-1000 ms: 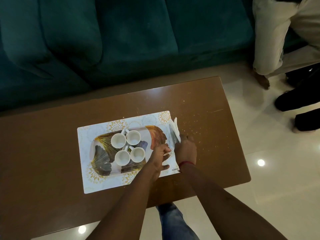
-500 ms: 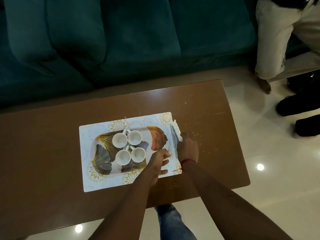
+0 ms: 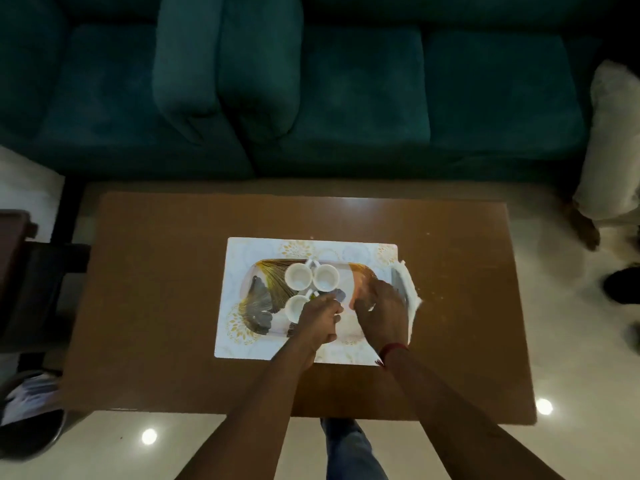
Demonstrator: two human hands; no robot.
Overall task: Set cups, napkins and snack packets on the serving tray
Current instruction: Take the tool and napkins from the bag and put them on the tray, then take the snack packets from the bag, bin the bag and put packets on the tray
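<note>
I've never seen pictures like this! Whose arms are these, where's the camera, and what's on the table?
No machine here: a person wears a camera on their head, looking down at their own arms. On the brown wooden table lies a white gold-flowered placemat with a leaf-patterned serving tray holding three small white cups in view. The left hand curls beside them; whether it grips anything is hidden. The right hand is over the tray's right end, by white paper napkins.

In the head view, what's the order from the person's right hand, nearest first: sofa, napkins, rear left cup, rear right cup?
1. Napkins, right beside the right hand.
2. Rear right cup, to its left on the tray.
3. Rear left cup, farther left.
4. Sofa, beyond the table.
</note>
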